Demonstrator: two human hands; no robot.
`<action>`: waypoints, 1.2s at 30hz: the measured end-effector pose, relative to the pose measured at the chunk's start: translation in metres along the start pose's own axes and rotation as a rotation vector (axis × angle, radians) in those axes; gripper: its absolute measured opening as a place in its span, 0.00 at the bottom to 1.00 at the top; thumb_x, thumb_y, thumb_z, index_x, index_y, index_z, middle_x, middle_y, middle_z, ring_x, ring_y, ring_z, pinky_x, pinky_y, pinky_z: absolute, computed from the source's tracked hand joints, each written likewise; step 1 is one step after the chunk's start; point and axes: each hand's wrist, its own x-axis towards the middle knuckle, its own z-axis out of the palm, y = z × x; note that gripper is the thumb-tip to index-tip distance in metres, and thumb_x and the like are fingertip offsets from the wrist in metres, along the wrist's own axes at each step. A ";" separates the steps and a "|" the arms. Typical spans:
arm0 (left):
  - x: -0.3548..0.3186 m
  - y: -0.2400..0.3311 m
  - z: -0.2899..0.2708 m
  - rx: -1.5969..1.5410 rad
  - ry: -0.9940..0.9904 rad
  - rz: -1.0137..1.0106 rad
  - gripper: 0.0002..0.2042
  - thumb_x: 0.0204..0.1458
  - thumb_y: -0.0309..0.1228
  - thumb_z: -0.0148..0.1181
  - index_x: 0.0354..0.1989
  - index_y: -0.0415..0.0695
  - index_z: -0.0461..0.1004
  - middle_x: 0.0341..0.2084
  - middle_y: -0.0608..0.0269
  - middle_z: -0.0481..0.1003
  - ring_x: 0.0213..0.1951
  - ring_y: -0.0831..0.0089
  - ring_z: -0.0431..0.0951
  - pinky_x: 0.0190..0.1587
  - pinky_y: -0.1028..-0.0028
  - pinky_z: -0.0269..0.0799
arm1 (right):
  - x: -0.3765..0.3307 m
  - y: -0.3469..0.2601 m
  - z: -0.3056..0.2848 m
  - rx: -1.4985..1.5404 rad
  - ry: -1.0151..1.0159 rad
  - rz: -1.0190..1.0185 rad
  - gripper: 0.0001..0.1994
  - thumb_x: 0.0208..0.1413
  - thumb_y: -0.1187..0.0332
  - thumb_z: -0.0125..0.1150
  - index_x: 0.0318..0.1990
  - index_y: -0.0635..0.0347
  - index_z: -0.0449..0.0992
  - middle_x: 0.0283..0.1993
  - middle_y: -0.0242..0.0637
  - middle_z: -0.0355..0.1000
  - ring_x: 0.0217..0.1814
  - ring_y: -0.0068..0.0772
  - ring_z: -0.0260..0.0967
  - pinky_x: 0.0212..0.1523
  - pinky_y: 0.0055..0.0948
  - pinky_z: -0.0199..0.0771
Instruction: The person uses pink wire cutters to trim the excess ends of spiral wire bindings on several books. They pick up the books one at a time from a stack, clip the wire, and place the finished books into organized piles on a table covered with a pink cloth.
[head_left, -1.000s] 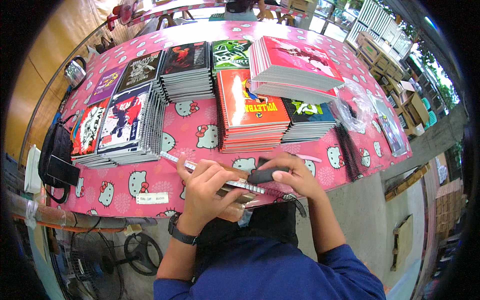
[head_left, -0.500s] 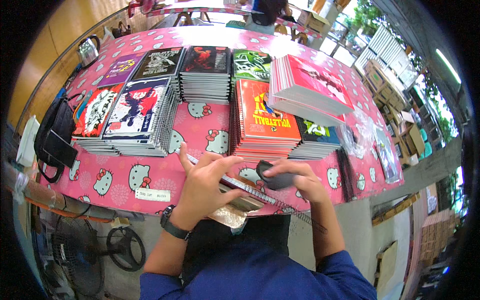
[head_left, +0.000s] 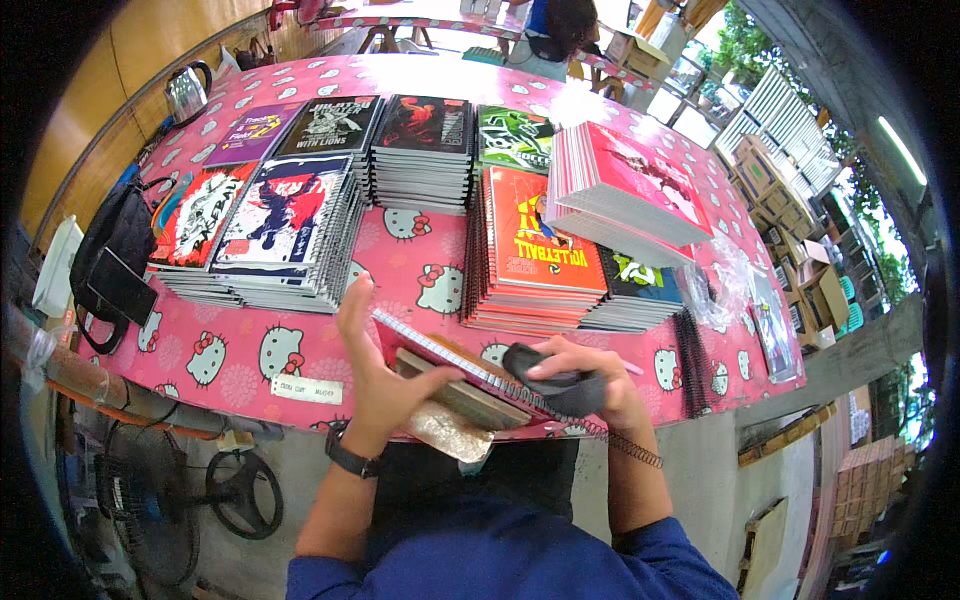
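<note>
A notebook [head_left: 440, 347] stands slantwise on its edge at the table's front, its spine edge up, with black spiral wire along part of it. My left hand [head_left: 378, 385] grips its left end, thumb on the near side and fingers raised behind. Below the thumb, a brownish flat block [head_left: 480, 397] and a crumpled shiny wrapping [head_left: 448, 428] lie against the notebook. My right hand [head_left: 612, 372] is closed round a black rounded tool [head_left: 568, 393], held at the notebook's right end. A loose spiral coil [head_left: 632, 447] trails from there across my right forearm.
Stacks of spiral notebooks fill the table: orange [head_left: 540, 240], white and blue [head_left: 285, 215], black [head_left: 425, 130]. A pink-covered pile [head_left: 640, 180] rises at right. Black coils [head_left: 692, 365] lie near the right edge. A black bag [head_left: 110, 265] sits left; a fan [head_left: 150, 500] stands below.
My left hand's fingers have lifted off the notebook's upper edge to its left end. The notebook is more tilted, and the black tool in my right hand has moved slightly lower.
</note>
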 end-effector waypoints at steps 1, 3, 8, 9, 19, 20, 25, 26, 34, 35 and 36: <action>-0.006 -0.009 0.007 -0.377 0.026 -0.187 0.48 0.26 0.34 0.74 0.60 0.44 0.52 0.55 0.55 0.57 0.57 0.66 0.58 0.59 0.64 0.49 | 0.003 0.005 0.000 -0.232 -0.007 0.117 0.25 0.49 0.49 0.52 0.43 0.64 0.74 0.42 0.40 0.72 0.46 0.35 0.66 0.50 0.33 0.61; -0.010 -0.008 0.010 -0.846 0.041 -0.456 0.44 0.31 0.25 0.71 0.60 0.41 0.50 0.50 0.60 0.61 0.52 0.71 0.61 0.54 0.73 0.59 | 0.019 -0.001 -0.005 -0.440 0.014 0.335 0.27 0.47 0.47 0.52 0.43 0.64 0.74 0.43 0.42 0.72 0.48 0.38 0.65 0.54 0.35 0.58; -0.020 -0.008 0.019 -0.884 0.040 -0.572 0.40 0.33 0.20 0.70 0.59 0.41 0.54 0.45 0.65 0.63 0.47 0.75 0.65 0.52 0.73 0.62 | 0.017 -0.001 -0.003 -0.407 -0.065 0.159 0.25 0.47 0.51 0.54 0.42 0.64 0.74 0.42 0.42 0.72 0.50 0.39 0.64 0.54 0.37 0.57; -0.017 -0.009 0.020 -0.875 0.084 -0.537 0.40 0.34 0.20 0.69 0.59 0.41 0.54 0.44 0.65 0.63 0.46 0.75 0.65 0.52 0.73 0.62 | 0.021 0.004 -0.009 -0.436 -0.010 0.218 0.24 0.48 0.51 0.53 0.42 0.64 0.74 0.43 0.43 0.72 0.50 0.39 0.64 0.54 0.37 0.58; -0.016 -0.024 0.014 -0.869 0.012 -0.524 0.33 0.45 0.24 0.62 0.61 0.41 0.54 0.45 0.62 0.64 0.44 0.77 0.65 0.47 0.79 0.62 | 0.030 -0.003 0.005 -0.292 -0.067 0.077 0.21 0.52 0.56 0.50 0.43 0.68 0.73 0.44 0.42 0.71 0.51 0.39 0.64 0.54 0.36 0.58; -0.014 -0.025 0.015 -0.868 0.023 -0.520 0.33 0.45 0.24 0.62 0.61 0.41 0.54 0.45 0.62 0.64 0.44 0.77 0.65 0.47 0.79 0.62 | 0.034 -0.006 0.008 -0.207 -0.155 0.003 0.21 0.52 0.56 0.50 0.43 0.67 0.73 0.45 0.42 0.71 0.51 0.38 0.64 0.54 0.36 0.59; -0.013 -0.017 0.021 -0.633 0.042 -0.413 0.30 0.51 0.36 0.56 0.62 0.44 0.52 0.40 0.64 0.62 0.39 0.77 0.61 0.38 0.81 0.60 | 0.022 0.027 0.002 0.300 0.118 0.063 0.24 0.57 0.52 0.45 0.44 0.69 0.72 0.41 0.42 0.73 0.43 0.30 0.69 0.45 0.25 0.66; -0.012 -0.015 0.022 -0.617 0.046 -0.396 0.30 0.51 0.35 0.56 0.62 0.44 0.52 0.39 0.64 0.62 0.39 0.77 0.61 0.38 0.81 0.60 | 0.025 0.027 0.004 0.292 0.117 0.071 0.24 0.57 0.52 0.45 0.44 0.69 0.72 0.41 0.42 0.73 0.43 0.30 0.69 0.45 0.25 0.66; -0.013 -0.017 0.017 -0.570 0.016 -0.368 0.30 0.52 0.36 0.56 0.62 0.43 0.53 0.36 0.64 0.61 0.36 0.76 0.61 0.38 0.80 0.60 | 0.035 0.040 0.015 -0.325 0.092 0.184 0.25 0.53 0.50 0.47 0.44 0.66 0.72 0.40 0.37 0.70 0.41 0.26 0.65 0.42 0.25 0.64; -0.013 -0.017 0.017 -0.649 0.051 -0.380 0.30 0.52 0.36 0.56 0.62 0.43 0.53 0.36 0.63 0.61 0.35 0.76 0.61 0.38 0.80 0.60 | 0.035 0.041 0.012 -0.327 0.085 0.217 0.25 0.54 0.51 0.48 0.45 0.67 0.72 0.42 0.40 0.70 0.43 0.30 0.66 0.43 0.28 0.65; -0.013 -0.016 0.016 -0.649 0.063 -0.373 0.30 0.52 0.36 0.56 0.62 0.43 0.53 0.36 0.63 0.61 0.35 0.76 0.61 0.38 0.80 0.60 | 0.039 0.040 0.006 -0.342 0.071 0.247 0.25 0.55 0.51 0.49 0.45 0.67 0.72 0.45 0.43 0.70 0.45 0.33 0.67 0.44 0.31 0.66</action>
